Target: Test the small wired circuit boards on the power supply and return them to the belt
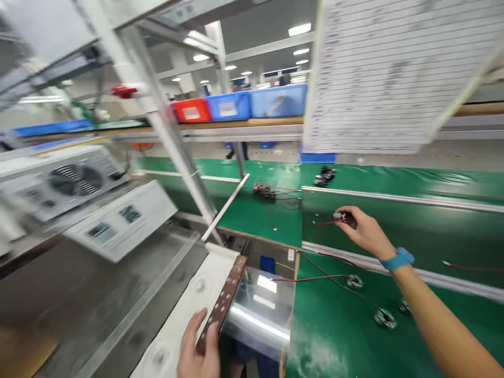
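My left hand [197, 344] is at the lower middle, its thumb and fingers closed around the near end of a long brown strip [227, 296] with rows of round, shiny fittings. The strip lies slanted along a white ledge [192, 294]. Out over the green belt, my right hand [366, 231] pinches a small motor [339, 216] with a silver end; a thin red wire trails from it to the left. Round circuit boards [385, 318] with wires lie on the green mat nearer to me, below my right wrist.
A cluster of small wired parts [263, 190] and some black parts [325, 176] sit farther back. Left stands a machine with a fan grille [74, 179]. A metal post [173, 142] rises beside it. A printed sheet [394, 73] hangs at upper right, near bins [230, 106].
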